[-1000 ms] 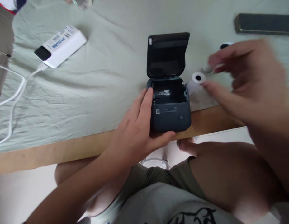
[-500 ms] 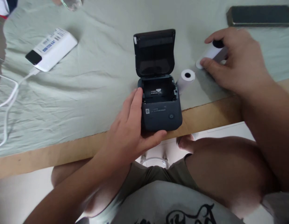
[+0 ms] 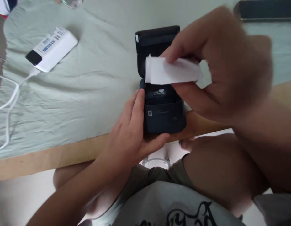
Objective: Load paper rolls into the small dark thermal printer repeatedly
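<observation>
A dark portable thermal printer (image 3: 164, 121) lies near the table's front edge, its lid (image 3: 157, 34) raised and its paper compartment showing. My left hand (image 3: 129, 125) steadies it, fingers along the left side and thumb along the front. Between the thumb and fingers of my right hand (image 3: 220, 69) is a white paper roll (image 3: 159, 70), held roughly level over the compartment. The roll covers part of the lid and the back of the compartment. My right hand, partly blurred, hides the spot where another paper roll stood beside the printer.
At left lies a white power bank (image 3: 58, 47) with a white cable (image 3: 9, 110) plugged in. A dark oblong case (image 3: 267, 11) is at the far right. Pale green cloth (image 3: 100, 62) covers the table, with a bare wooden strip (image 3: 65, 157) along its front edge.
My right hand has picked the paper roll up from the cloth and brought it left over the printer. The printer has shifted slightly; my left hand stays on it.
</observation>
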Available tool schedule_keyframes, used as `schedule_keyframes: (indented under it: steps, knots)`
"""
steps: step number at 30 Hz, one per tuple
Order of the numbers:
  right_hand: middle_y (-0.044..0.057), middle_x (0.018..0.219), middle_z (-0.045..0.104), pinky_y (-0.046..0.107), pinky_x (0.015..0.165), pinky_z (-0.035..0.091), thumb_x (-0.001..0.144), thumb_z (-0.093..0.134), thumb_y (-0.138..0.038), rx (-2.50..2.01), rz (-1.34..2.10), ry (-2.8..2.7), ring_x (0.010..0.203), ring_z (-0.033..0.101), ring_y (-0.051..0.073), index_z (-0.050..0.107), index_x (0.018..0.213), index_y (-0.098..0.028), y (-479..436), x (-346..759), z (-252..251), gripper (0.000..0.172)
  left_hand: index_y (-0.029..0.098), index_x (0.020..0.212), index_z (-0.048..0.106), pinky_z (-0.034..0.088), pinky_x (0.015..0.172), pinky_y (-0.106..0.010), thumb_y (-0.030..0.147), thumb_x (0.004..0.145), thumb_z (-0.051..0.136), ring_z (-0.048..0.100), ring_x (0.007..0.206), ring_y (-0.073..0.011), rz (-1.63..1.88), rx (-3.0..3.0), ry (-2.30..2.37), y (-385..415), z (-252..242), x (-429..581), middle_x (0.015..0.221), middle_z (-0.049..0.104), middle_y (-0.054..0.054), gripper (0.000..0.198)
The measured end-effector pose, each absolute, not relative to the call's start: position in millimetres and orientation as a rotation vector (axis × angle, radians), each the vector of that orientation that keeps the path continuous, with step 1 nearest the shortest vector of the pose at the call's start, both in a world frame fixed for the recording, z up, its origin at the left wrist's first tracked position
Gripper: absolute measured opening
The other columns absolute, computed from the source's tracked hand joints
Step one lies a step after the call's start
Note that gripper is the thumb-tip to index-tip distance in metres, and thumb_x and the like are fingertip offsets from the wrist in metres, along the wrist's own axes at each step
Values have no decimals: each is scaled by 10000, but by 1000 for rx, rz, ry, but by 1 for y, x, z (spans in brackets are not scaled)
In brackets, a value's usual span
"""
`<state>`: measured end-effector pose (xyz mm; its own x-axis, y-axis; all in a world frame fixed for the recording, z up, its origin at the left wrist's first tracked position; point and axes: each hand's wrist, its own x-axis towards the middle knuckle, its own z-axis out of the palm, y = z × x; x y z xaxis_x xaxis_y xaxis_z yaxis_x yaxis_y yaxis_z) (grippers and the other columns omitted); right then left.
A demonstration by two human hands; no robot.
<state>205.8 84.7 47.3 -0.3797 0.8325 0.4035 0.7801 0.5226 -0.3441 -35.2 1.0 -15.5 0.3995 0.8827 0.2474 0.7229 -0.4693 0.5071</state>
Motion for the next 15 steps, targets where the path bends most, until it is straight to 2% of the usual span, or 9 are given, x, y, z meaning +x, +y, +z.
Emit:
schedule_keyframes:
  steps: [3,6,8,12,15]
  knots:
    - [-14,1209,824,452,1023,646,1077,491,-428,-1286,-13,-2376,1013,793,233,732,1294,-335,84,198,51,338,177,1870,145,565,1331,-582,831,1098,616,576,1677,-459,755,2334,1408,-2,-19,-34,1827,496,-281,1116]
    - [-27,1000,808,466,1125,646,1043,550,-374,-1370,80,-2414,891,754,220,684,1142,-316,87,195,50,177,150,1870,152,587,1308,-577,866,1124,521,616,1643,-466,801,2367,1400,-5,-24,-34,1795,529,-307,1098]
    - [-33,914,788,481,1138,649,1033,566,-377,-1350,171,-2408,809,716,224,640,1067,-316,89,195,48,102,137,1872,142,589,1307,-583,838,1144,502,616,1644,-468,822,2383,1372,-5,-25,-36,1793,533,-317,1073]
    - [-28,905,798,531,1126,638,1016,555,-332,-1274,229,-2376,788,720,232,575,1020,-289,89,199,47,48,98,1865,141,591,1309,-574,799,1155,525,626,1636,-468,829,2408,1345,-5,-25,-36,1785,540,-336,1070]
    - [-47,979,828,498,1081,642,1031,554,-299,-1218,192,-2395,836,751,210,590,1036,-283,87,202,48,39,87,1855,147,594,1312,-569,796,1170,480,634,1633,-465,829,2412,1363,-6,-23,-35,1773,551,-341,1040]
